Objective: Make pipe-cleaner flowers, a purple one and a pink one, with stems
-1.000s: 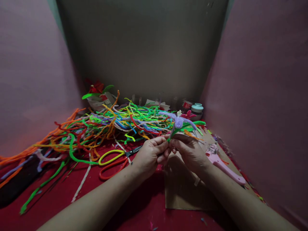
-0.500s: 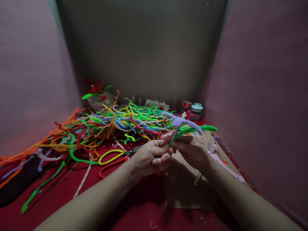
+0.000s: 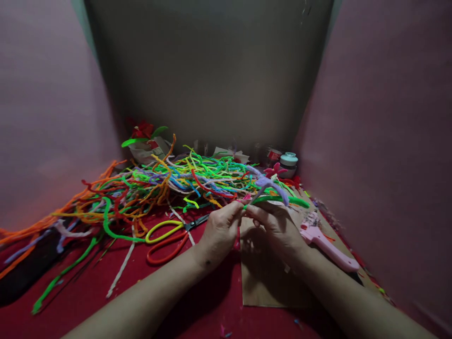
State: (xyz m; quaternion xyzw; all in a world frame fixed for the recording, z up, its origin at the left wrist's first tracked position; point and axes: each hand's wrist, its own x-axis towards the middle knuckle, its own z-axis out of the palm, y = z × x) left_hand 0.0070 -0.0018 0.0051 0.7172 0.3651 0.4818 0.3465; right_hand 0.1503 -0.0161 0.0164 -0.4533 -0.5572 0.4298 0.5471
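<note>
In the middle of the head view both hands meet at the lower ends of two pipe cleaners. My left hand [image 3: 221, 230] is closed, pinching those ends. My right hand [image 3: 277, 228] is closed on them too, its fingertips touching the left ones. A purple pipe cleaner piece [image 3: 264, 182], with curved arms spreading from its top, rises from the pinch. Beside it a green pipe cleaner [image 3: 282, 199] sticks out to the right. The exact join is hidden by the fingers. Scissors [image 3: 165, 239] with one yellow and one red handle lie left of my left hand.
A heap of multicoloured pipe cleaners [image 3: 197, 176] covers the back of the red cloth [image 3: 205, 301]. A cardboard sheet [image 3: 261, 282] lies under my right hand. Right of it rests a pink glue gun [image 3: 328, 247]. A jar with a teal lid [image 3: 288, 160] stands behind.
My hands have tilted and lowered the pipe cleaners slightly; the green one's tip has dropped. My left fingers have turned over, knuckles upward. More of the pink glue gun shows.
</note>
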